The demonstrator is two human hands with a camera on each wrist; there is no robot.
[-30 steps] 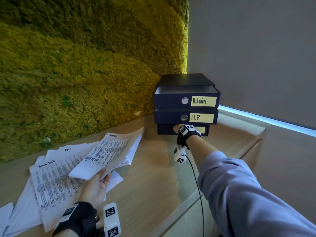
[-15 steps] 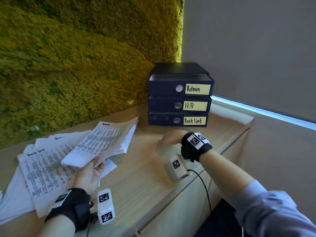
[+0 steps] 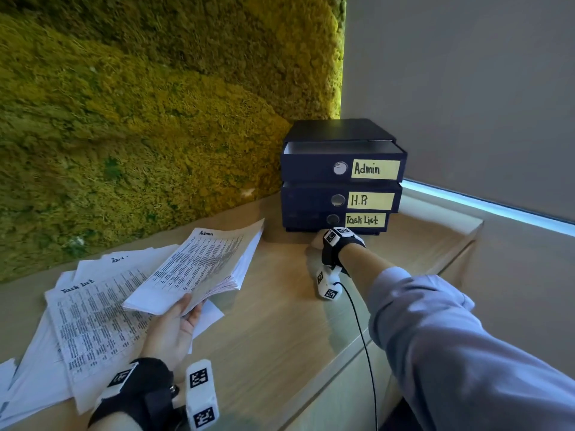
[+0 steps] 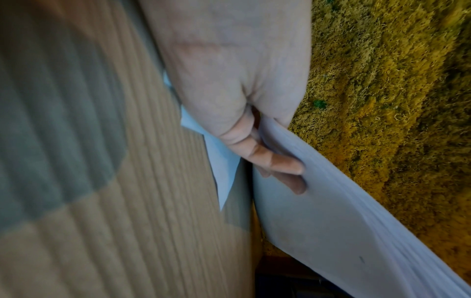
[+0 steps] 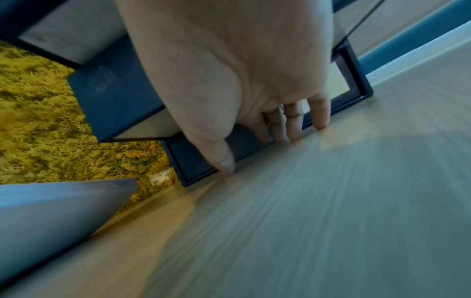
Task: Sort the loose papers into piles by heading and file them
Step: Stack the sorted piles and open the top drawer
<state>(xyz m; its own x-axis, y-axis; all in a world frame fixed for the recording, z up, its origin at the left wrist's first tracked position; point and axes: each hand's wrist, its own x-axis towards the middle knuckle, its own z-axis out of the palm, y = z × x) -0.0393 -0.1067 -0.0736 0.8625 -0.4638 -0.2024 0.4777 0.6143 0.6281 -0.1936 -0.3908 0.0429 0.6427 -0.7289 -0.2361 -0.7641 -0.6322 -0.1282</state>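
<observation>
A dark three-drawer file box (image 3: pixel 339 129) stands in the table's back corner. Its Admin drawer (image 3: pixel 311 168) on top is pulled out a little. The H.R drawer (image 3: pixel 308 200) and the Task List drawer (image 3: pixel 305 219) below are pushed in. My right hand (image 3: pixel 317 241) reaches to the foot of the Task List drawer (image 5: pixel 193 159), and its straight fingertips (image 5: pixel 293 135) touch the lower front edge where it meets the table. My left hand (image 3: pixel 174 331) holds a thick Admin stack (image 3: pixel 202 265) above the table, with its fingers (image 4: pixel 275 161) curled under the stack (image 4: pixel 344 211).
Loose Task List sheets (image 3: pixel 87 321) lie fanned on the wooden table (image 3: pixel 280 321) at the left. A moss wall (image 3: pixel 140 119) rises behind and a grey wall (image 3: pixel 466 88) at the right. The table's front edge (image 3: pixel 342 362) runs diagonally under my right forearm.
My right hand, drawn back over the table half a second ago, has reached forward again to the bottom drawer. The left hand still holds the Admin stack in the same place.
</observation>
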